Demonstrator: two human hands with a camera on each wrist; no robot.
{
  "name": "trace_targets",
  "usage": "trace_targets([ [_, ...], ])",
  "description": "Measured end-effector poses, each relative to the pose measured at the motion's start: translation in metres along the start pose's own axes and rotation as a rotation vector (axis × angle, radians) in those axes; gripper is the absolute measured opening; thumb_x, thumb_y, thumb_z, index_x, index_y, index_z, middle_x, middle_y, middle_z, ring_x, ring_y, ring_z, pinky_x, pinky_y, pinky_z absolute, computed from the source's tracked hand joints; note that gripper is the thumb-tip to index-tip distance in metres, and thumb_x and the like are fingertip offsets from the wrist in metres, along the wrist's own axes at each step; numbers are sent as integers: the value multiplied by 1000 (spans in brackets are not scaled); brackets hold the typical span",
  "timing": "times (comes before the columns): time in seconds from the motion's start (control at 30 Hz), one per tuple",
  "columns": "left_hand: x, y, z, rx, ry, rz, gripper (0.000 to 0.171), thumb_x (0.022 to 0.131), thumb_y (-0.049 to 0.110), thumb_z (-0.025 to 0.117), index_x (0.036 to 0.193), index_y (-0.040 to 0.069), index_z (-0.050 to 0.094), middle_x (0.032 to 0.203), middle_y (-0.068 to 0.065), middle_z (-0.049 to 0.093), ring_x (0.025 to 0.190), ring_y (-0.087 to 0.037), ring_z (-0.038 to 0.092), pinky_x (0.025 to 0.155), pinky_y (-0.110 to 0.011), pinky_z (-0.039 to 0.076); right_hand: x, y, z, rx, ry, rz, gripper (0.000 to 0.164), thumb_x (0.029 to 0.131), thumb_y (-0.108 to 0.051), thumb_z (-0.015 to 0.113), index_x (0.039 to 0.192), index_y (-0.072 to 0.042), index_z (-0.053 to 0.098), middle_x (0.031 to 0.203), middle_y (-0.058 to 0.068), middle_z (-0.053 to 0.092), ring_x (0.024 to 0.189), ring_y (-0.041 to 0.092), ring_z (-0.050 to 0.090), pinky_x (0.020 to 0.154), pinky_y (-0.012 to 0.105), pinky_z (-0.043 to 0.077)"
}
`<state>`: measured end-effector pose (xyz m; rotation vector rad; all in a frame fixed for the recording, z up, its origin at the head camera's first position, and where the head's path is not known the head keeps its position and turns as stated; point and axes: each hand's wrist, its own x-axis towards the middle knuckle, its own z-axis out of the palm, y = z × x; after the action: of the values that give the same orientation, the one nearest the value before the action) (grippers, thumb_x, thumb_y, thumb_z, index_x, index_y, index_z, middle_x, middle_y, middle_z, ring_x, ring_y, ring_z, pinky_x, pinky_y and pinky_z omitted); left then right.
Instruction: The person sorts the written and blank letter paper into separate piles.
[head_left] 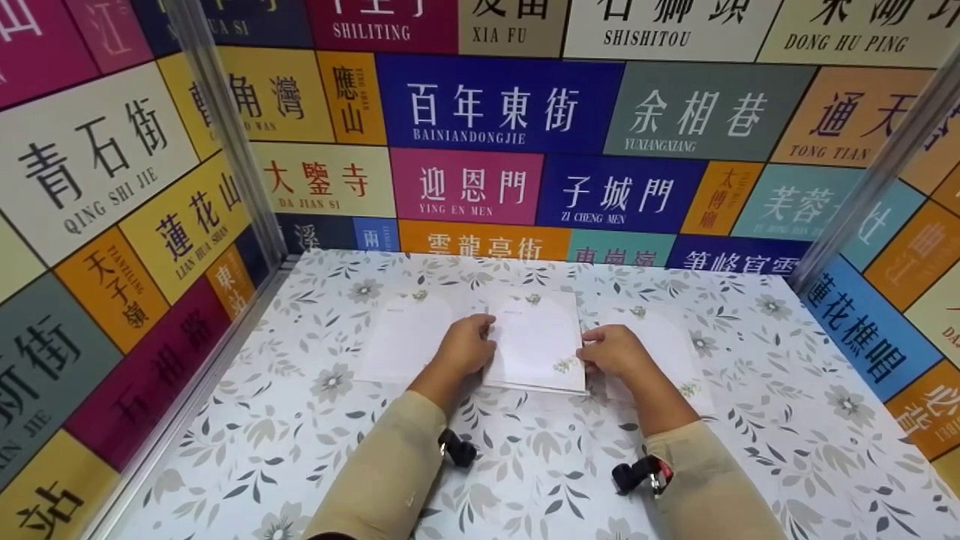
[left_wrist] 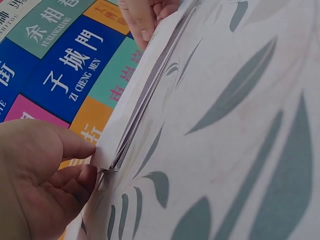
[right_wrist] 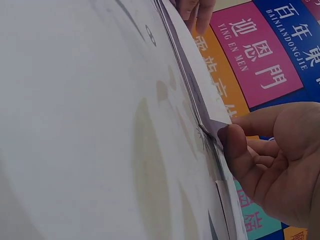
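In the head view a thin stack of printed paper sheets [head_left: 534, 345], white with small floral decorations, lies between my two hands. My left hand [head_left: 466, 346] pinches its left edge with thumb and fingers. At the opposite edge my right hand [head_left: 611, 351] pinches the stack. Layered paper edges [left_wrist: 145, 95] show in the left wrist view, with the left fingertips right at the near corner. The right wrist view has the right thumb [right_wrist: 235, 142] against the side of the sheets [right_wrist: 192, 75].
A similar floral sheet [head_left: 401, 341] lies to the left, partly behind the left hand. Another sheet [head_left: 660, 337] lies to the right, partly under the right forearm. All rest on a leaf-patterned tabletop [head_left: 300, 450]. Panels of coloured signs [head_left: 495, 105] enclose the back and sides.
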<state>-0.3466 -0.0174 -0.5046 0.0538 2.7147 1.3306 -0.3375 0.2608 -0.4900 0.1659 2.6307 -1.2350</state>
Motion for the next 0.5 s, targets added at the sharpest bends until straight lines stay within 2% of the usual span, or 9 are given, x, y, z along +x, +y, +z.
trace_targets([
  [0.23,-1,1,1,-42,0,-49,53,98,2,65,150,13,62,154,-10,63,151,-28,53,130,-44,39,1,-2,2,-2,-7,65,48,99,-16,72,143,1,63,109,13,74,78,13,73,71,22,59],
  [0.5,-1,-2,3,-26,23,-21,51,98,2,64,148,11,64,150,-9,67,149,-28,56,129,-44,40,0,0,2,-23,-3,8,49,98,-12,69,144,3,62,106,13,72,74,11,72,69,22,58],
])
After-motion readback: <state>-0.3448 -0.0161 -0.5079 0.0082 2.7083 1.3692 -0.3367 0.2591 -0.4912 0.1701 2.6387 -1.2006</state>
